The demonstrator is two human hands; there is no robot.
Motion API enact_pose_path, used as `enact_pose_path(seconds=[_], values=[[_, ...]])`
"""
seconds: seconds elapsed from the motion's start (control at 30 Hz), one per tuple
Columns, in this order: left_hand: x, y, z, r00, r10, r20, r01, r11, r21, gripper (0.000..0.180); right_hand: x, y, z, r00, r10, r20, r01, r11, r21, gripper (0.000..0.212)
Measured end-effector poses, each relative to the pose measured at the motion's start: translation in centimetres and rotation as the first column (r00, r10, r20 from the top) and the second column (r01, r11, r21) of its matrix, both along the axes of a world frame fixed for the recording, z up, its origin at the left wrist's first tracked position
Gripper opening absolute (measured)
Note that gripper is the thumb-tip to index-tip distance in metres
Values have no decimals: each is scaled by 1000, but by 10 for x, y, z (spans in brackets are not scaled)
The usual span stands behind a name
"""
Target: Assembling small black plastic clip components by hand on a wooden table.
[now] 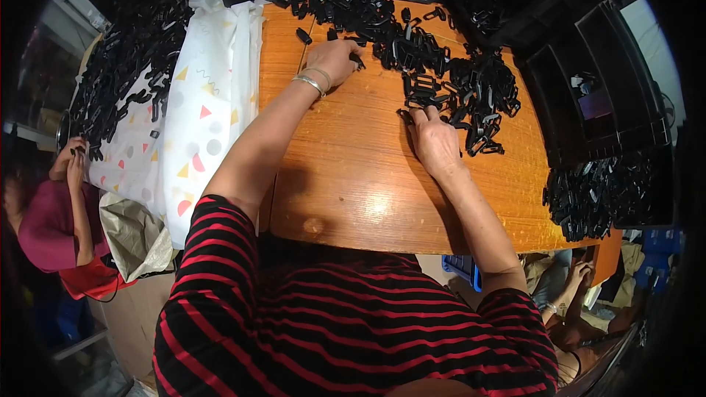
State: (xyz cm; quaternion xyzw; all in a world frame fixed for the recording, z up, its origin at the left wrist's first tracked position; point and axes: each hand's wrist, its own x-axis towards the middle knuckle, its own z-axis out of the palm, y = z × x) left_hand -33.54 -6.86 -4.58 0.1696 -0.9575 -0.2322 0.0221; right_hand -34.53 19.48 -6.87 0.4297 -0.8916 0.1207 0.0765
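Small black plastic buckles (412, 48) lie in a loose heap across the far middle and right of the wooden table (353, 198). My left hand (331, 61), with bangles on its wrist, is over the wood at the heap's left side. Its fingers are curled, and a black buckle piece (357, 63) shows at their tips. Farther right and nearer to me, my right hand (435, 141) has its fingers bent at the near edge of the heap. A dark buckle part (404, 115) pokes out beside those fingers; how they grip it is partly hidden.
A white patterned cloth (213, 125) covers the table's left part, with more black buckles (121, 81) on it. A co-worker's hands (76, 154) are at far left. Black crates (599, 88) stand at right above another buckle pile (596, 195). Another person's hand (577, 279) shows lower right.
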Motion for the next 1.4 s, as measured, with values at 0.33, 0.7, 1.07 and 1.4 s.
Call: enact_pose_path(seconds=[0.33, 0.7, 1.07, 1.4], values=[[100, 38, -5, 967, -220, -129, 206, 972, -110, 19, 19, -9, 11, 988, 151, 22, -150, 988, -27, 22], [124, 39, -7, 955, -137, -264, 112, 988, -110, 20, 23, -25, 11, 982, 182, 54, -156, 934, -320, 10], [145, 45, -13, 935, 212, -285, 159, 468, 869, 20, 43, -40, 2, 962, 62, 267, 26, 948, -316, 13], [155, 50, -6, 916, 273, -295, 151, 447, 882, 26, 52, -32, 23, 955, 139, 263, -58, 954, -295, 19]])
